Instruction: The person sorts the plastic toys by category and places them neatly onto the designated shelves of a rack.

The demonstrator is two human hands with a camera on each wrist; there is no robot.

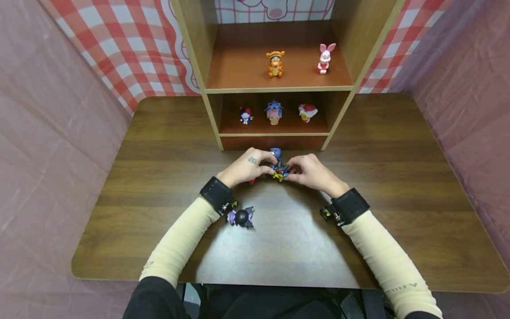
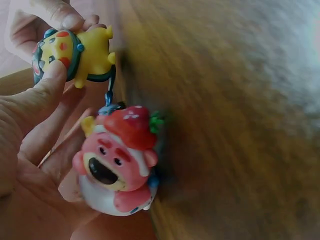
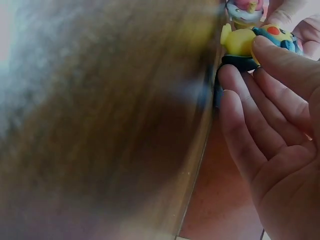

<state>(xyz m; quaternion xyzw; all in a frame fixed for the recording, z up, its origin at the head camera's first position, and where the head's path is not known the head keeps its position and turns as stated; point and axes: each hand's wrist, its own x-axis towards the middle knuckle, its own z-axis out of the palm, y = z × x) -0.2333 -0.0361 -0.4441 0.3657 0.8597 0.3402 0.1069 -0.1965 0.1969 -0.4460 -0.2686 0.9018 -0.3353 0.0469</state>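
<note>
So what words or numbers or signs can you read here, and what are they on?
None can be read for sure.
Right sleeve: lettering and a small logo, too small and blurred.
Left sleeve: a tiny mark, too small.
Left hand: a dark mark on its back, too small to make out.
Yellow toy: no words that I can see.
</note>
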